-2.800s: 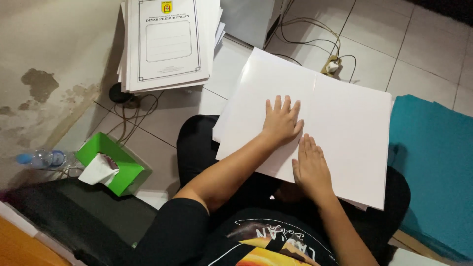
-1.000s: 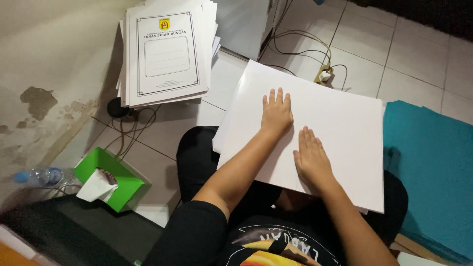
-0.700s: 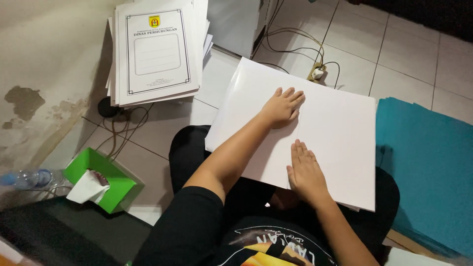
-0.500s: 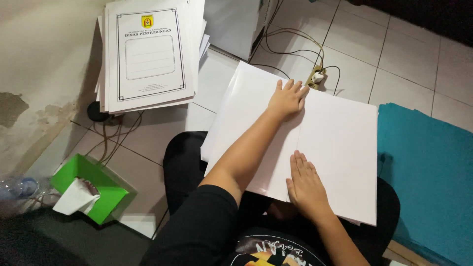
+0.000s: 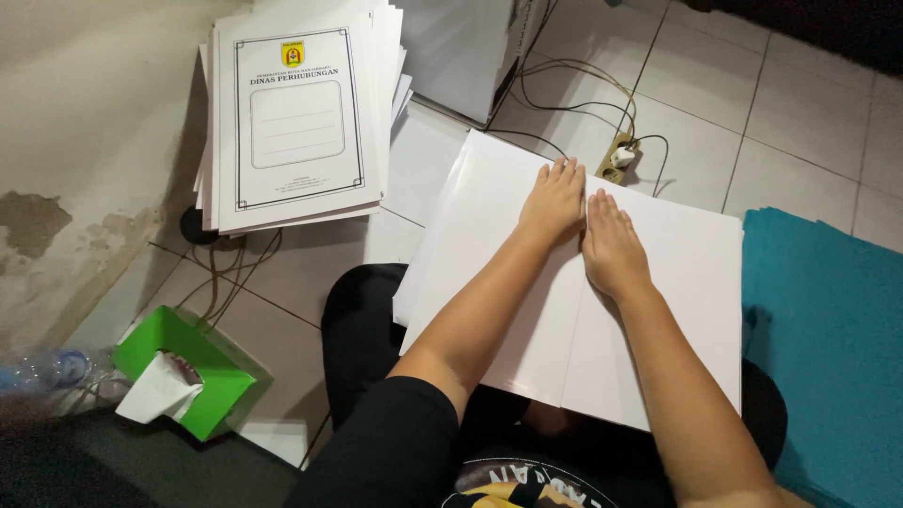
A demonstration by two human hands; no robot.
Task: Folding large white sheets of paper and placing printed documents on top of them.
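Tiled floor (image 5: 809, 103), pale, stained wall along the left edge of frame. Centre: big white sheet (image 5: 677, 310) lying across the person's lap, a crease line running down its middle. Left hand (image 5: 555, 199) and right hand (image 5: 611, 246) both flat, palms down, fingers straight and close together, side by side at the sheet's far edge, just about touching each other over the crease. Neither hand grips anything. Upper left: stack of printed white covers (image 5: 296, 118) on the floor. Lower left: green tissue box (image 5: 183, 372) with a tissue sticking out. Top centre: power plug (image 5: 621, 155) with cables, just beyond the sheet. Right edge: teal sheets (image 5: 828, 348).
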